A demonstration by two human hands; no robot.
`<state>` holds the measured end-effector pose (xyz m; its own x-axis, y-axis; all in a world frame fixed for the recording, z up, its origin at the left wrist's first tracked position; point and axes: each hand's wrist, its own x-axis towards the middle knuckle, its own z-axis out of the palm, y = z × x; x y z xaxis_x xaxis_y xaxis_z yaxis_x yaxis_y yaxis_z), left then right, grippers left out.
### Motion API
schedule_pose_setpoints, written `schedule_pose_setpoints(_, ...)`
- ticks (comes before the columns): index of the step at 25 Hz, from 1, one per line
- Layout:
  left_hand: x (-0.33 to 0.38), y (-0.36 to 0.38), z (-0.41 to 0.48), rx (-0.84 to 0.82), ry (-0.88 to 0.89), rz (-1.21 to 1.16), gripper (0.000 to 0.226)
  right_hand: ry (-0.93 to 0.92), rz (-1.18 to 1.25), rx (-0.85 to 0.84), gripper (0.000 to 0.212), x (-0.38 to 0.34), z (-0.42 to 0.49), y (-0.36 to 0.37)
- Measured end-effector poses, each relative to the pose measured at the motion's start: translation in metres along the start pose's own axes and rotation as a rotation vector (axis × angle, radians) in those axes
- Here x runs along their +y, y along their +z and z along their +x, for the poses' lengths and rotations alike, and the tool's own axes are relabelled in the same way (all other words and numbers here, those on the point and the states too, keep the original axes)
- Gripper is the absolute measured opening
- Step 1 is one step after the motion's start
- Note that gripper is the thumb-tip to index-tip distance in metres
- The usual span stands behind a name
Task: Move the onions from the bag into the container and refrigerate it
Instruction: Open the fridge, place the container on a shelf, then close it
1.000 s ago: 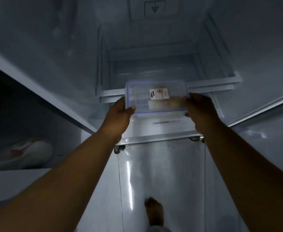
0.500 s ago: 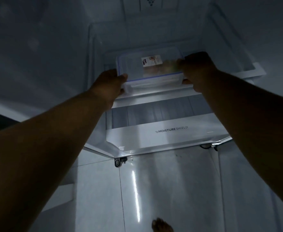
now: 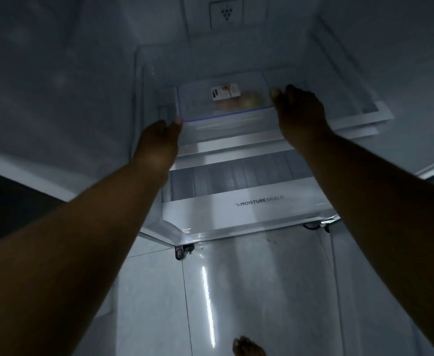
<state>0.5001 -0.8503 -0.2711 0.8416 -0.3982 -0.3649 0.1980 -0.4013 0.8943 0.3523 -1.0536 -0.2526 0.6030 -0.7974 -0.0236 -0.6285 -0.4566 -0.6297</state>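
So the container sits on a glass shelf inside the fridge, a clear plastic box with a blue-edged lid and a small white label stuck on top. Through the lid you can make out pale, roundish onions toward the right side of the box, kinda blurry in the dim light so I can't count them.

Left hand is at the near left corner of the container, thumb tip touching or just about touching the lid edge there. Fingers look loose and spread, not wrapped around anything, so I'd call that one released. Right hand is up against the right end of the box, thumb resting by the far right corner of the lid, fingers curled down along the side. Can't really tell whether it's holding the box or just lying against it, since the fingers are hidden behind the back of the hand and it's dark in there.

Below both hands, closer to the camera, is the crisper drawer with MOISTURE SHIELD printed on its front. Straight past the container, high on the back wall, is a little vent panel with a cluster of holes. Way down under the arms is a shiny tiled floor, and a bare foot pokes in at the bottom edge.
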Motion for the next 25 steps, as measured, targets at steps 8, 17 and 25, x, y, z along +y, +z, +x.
schedule_pose_setpoints(8, -0.045, -0.070, -0.241, -0.023, 0.039, 0.075, 0.050, 0.086, 0.268, 0.025, 0.056, 0.002, -0.247, -0.062)
schedule_pose_setpoints(17, 0.003, -0.132, -0.512, -0.345, 0.178, 0.247, 0.054, 0.242, 0.216, -0.031, 0.054, -0.044, -0.553, -0.226)
schedule_pose_setpoints(25, 0.087, -0.071, -0.644, -0.861, 0.582, 0.385, 0.062, 0.233, -0.061, 0.594, 0.032, -0.055, -0.747, -0.386)
